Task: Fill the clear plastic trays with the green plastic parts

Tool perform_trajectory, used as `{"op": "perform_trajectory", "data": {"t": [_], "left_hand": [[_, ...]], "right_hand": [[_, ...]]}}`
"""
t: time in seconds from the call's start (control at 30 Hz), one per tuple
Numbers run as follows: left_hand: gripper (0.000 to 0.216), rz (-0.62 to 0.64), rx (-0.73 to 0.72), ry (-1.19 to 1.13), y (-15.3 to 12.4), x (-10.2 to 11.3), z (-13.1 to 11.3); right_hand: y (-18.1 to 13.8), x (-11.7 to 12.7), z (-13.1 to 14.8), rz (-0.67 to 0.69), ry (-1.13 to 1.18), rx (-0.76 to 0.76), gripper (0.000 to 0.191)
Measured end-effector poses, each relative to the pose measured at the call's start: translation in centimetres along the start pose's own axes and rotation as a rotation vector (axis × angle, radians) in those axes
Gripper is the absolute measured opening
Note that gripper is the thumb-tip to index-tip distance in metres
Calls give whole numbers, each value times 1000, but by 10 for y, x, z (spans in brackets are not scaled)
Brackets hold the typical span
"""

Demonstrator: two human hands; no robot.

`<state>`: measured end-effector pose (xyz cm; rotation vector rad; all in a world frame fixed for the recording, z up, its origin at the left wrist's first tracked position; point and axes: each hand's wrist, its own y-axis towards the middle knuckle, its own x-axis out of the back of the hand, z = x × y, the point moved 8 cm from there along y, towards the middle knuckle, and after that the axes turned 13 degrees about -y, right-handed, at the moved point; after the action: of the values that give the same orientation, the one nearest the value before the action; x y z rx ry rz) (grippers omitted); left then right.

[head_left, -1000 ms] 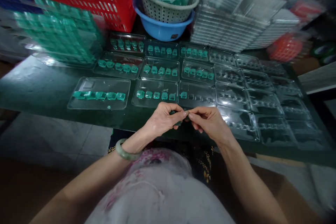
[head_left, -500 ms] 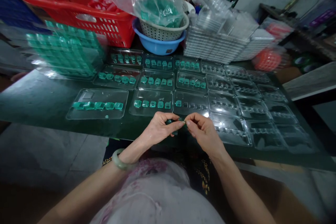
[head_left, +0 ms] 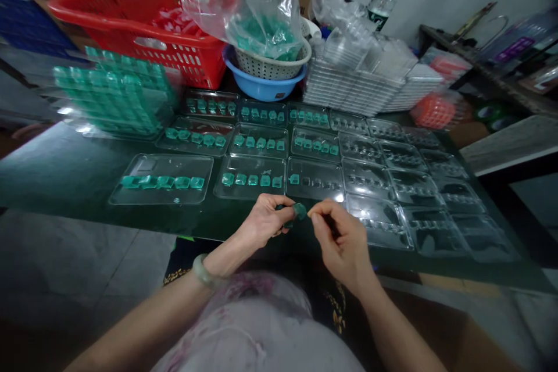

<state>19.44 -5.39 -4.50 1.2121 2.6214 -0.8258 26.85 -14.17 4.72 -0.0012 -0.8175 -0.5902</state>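
My left hand (head_left: 267, 220) is closed around small teal-green translucent pieces, with one green piece (head_left: 300, 211) showing past the fingertips. Just to its right, my right hand (head_left: 343, 238) makes a pinch, thumb against forefinger; whatever it may hold is too small to make out. A narrow gap separates the two hands. Beyond them lies a clear plastic tray (head_left: 310, 190) with a single green piece in its leftmost slot. Left of that, another clear tray (head_left: 238, 190) carries a row of several green pieces.
More clear trays (head_left: 375, 215) spread across the right of the dark green table (head_left: 65, 171). At the back stand a red basket (head_left: 183, 49), a blue basin (head_left: 261, 86) under a colander, and stacked trays (head_left: 344, 90). Filled green trays (head_left: 117, 93) are piled at left.
My hands have drawn slightly apart, the right moving away from the left. The green piece in my left fingers is now more visible. The view has shifted a little.
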Motion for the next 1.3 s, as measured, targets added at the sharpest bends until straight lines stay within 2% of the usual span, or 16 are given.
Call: {"op": "perform_trajectory", "data": {"t": [0.07, 0.17, 0.23, 0.4, 0.53, 0.6, 0.67, 0.8, 0.9, 0.97, 1.03, 1.17, 1.3], "left_hand": [[13, 81, 35, -138, -2, -5, 2], [14, 165, 84, -283, -8, -12, 1], [15, 210, 123, -310, -11, -18, 0], [17, 362, 145, -279, -16, -32, -2], [20, 279, 89, -114, -13, -25, -2], [21, 245, 75, -104, -9, -23, 0], [22, 262, 88, -160, -6, -27, 4], [27, 319, 188, -279, -4, -37, 14], [30, 294, 242, -304, -7, -36, 14], [29, 273, 246, -306, -10, -32, 11], [27, 262, 246, -325, -13, -27, 8], [23, 222, 251, -392, -17, -16, 7], [20, 173, 295, -550, -17, -7, 14]], "right_hand": [[1, 7, -3, -11, 52, -18, 16], [4, -2, -16, 120, 156, -57, 26], [4, -13, -25, 219, 257, -90, 24], [2, -25, -41, 297, 481, -202, 20], [-1, -30, -44, 305, 544, -223, 15], [-1, -30, -47, 250, 538, -246, 12], [-1, -28, -51, 200, 519, -272, 11], [10, -15, -53, 195, 405, -222, 15], [33, 3, -61, 93, 170, -150, 17], [49, 6, -67, 27, 9, -98, 18], [62, -2, -70, 20, -112, -23, 18], [75, -26, -65, 89, -309, 155, 15], [80, -40, -61, 166, -425, 250, 15]]}}
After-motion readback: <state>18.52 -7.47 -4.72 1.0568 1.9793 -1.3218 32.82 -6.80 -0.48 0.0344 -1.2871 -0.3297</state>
